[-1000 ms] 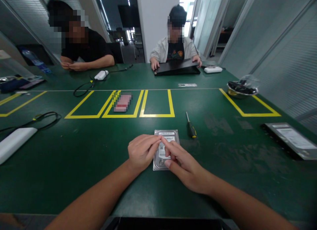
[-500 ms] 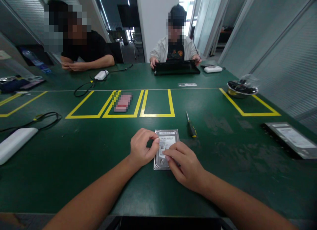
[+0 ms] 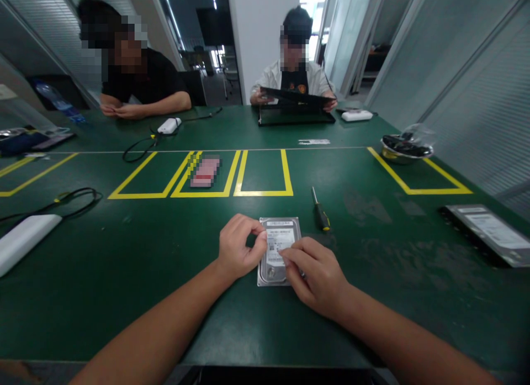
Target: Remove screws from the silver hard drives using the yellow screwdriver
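Note:
A silver hard drive (image 3: 275,244) with a white printed label lies flat on the green table, between my hands. My left hand (image 3: 240,247) is closed at its left edge, thumb and forefinger curled together against the side. Over the lower right of the label, my right hand (image 3: 317,272) has its fingers bent close together, tips near the surface. Whatever is between those right fingertips, if anything, is too small to make out. Just beyond the right hand lies a screwdriver (image 3: 320,212) with a dark and yellow handle, its shaft pointing away from me.
A larger drive-like unit (image 3: 491,230) lies at the right. Yellow tape outlines (image 3: 264,193) mark the table, one around a pink phone-like object (image 3: 206,171). A bowl of dark parts (image 3: 406,147) stands far right; a white power strip (image 3: 28,241) lies left. Two people sit opposite.
My right hand has shifted slightly right across the label, uncovering more of it. My left hand stays in place. The person opposite has lifted a black panel from the frame on the table.

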### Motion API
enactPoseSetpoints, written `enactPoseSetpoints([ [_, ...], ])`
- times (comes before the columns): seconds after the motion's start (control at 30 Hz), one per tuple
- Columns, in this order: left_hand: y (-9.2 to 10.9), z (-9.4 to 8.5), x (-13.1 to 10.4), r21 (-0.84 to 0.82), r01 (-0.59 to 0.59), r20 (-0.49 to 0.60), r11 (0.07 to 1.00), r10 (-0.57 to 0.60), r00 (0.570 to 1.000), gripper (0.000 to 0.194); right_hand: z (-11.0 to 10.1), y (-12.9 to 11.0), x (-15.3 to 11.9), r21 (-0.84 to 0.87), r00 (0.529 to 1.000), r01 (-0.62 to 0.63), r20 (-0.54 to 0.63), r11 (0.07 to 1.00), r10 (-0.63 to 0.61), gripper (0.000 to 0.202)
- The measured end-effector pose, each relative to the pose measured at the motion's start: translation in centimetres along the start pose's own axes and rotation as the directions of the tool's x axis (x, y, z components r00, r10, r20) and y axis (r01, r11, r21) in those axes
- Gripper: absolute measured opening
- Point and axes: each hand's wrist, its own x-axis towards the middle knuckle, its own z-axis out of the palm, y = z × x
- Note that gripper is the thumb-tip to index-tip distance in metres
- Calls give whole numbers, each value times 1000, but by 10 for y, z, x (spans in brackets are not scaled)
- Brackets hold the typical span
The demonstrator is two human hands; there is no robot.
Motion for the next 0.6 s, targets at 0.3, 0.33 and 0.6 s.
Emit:
enactPoseSetpoints([
  [0.3, -1, 3, -1, -19, 12, 43, 1000, -11, 999, 7, -4, 4, 0, -294, 1000, 10, 18, 956, -5, 16],
  [0.33, -1, 3, -1, -22, 27, 46, 999, -26, 999, 8, -4, 4, 1, -303, 1000, 16, 19, 953, -11, 16],
  [0.6, 3, 2, -1, -43, 147, 32, 988, -146, 989, 8, -4, 5, 0, -337, 997, 60, 61, 939, -42, 19],
])
